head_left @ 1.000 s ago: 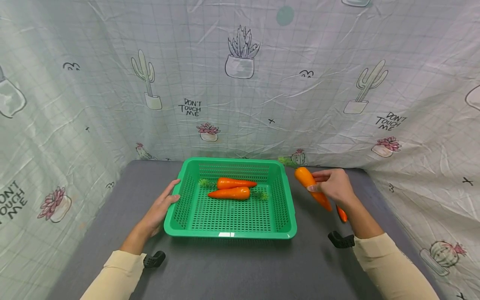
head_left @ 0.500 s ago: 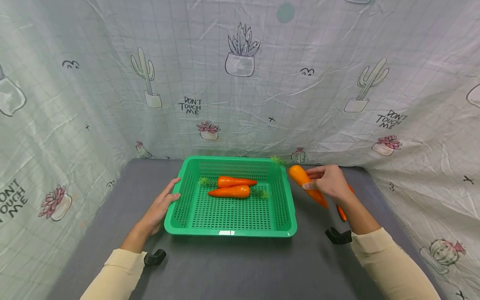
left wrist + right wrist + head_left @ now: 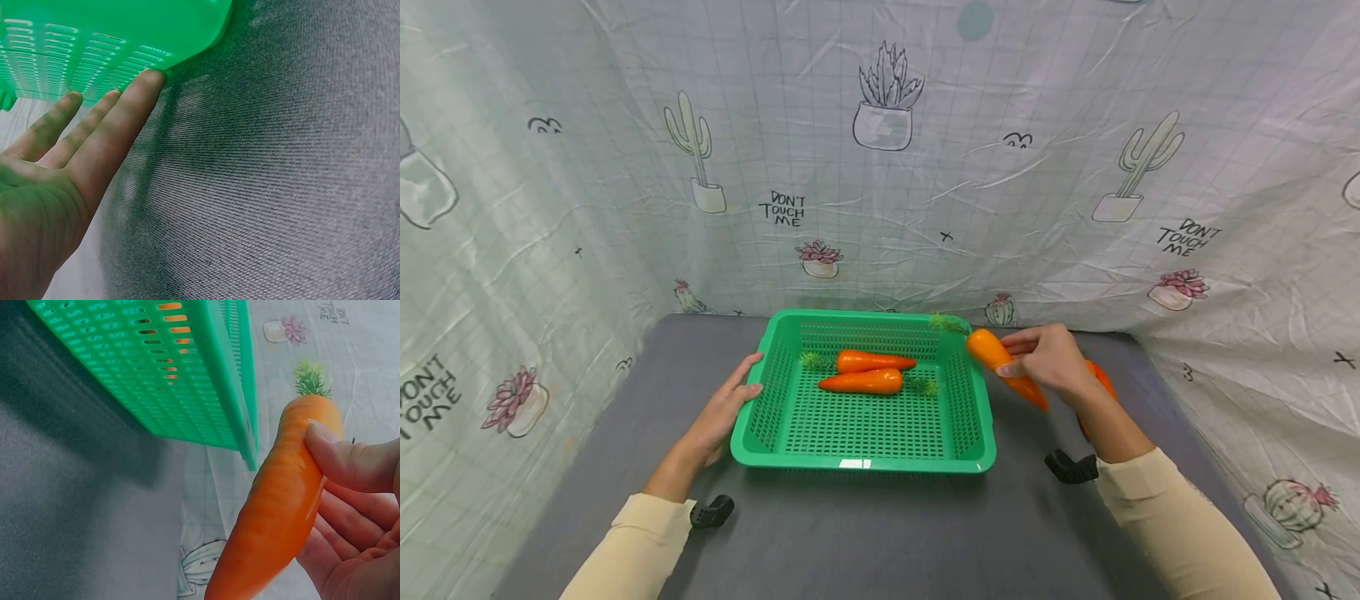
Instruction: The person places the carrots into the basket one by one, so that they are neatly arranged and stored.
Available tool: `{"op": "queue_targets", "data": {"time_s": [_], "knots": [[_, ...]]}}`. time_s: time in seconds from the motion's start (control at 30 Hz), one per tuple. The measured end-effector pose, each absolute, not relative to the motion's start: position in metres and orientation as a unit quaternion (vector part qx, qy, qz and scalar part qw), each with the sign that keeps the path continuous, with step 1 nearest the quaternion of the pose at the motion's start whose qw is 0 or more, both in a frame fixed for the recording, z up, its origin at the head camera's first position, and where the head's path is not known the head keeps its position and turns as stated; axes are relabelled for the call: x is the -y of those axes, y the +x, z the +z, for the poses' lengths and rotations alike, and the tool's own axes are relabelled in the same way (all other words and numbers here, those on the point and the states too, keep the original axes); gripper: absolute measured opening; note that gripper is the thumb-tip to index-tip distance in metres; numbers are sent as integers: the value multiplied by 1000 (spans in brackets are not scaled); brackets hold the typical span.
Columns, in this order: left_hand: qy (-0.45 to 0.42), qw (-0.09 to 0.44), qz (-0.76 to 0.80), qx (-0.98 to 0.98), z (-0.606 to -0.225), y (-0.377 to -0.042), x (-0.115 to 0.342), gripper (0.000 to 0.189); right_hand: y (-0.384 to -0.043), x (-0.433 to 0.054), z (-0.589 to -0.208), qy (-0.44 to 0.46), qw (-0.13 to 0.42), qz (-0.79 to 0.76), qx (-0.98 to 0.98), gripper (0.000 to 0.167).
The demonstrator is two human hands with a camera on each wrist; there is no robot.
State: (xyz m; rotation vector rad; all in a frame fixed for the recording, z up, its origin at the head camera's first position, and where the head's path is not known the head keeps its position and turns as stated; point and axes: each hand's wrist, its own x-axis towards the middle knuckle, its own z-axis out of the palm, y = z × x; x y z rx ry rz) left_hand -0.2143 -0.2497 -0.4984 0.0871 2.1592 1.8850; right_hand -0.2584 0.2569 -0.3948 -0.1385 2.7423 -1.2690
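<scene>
My right hand [image 3: 1051, 365] pinches an orange carrot [image 3: 988, 348] between thumb and fingers, just off the right side of a green plastic basket [image 3: 880, 463]. The carrot slants, its leafy green top reaching over the basket's back right rim. In the right wrist view the thumb presses on the carrot [image 3: 275, 494] near its thick end. Two more carrots lie in the basket, one [image 3: 872, 362] behind the other [image 3: 865, 382], pointing opposite ways. My left hand [image 3: 721, 415] touches the basket's left side; straight fingers reach its perforated wall [image 3: 94, 53] in the left wrist view.
Another carrot [image 3: 1102, 379] lies on the grey table [image 3: 880, 533] to the right, partly hidden behind my right forearm. A light curtain [image 3: 880, 208] printed with potted plants hangs behind the table and along both sides.
My right hand has carried the carrot a little left, bringing its leafy top over the basket's rim. More of the carrot on the table shows past my arm. The left hand stays put.
</scene>
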Motion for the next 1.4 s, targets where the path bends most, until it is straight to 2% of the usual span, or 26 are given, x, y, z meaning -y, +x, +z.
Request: {"op": "queue_targets", "data": {"time_s": [1.4], "knots": [[29, 140, 665, -733, -500, -217, 250, 61, -268, -216, -387, -96, 92, -402, -906, 46]]}}
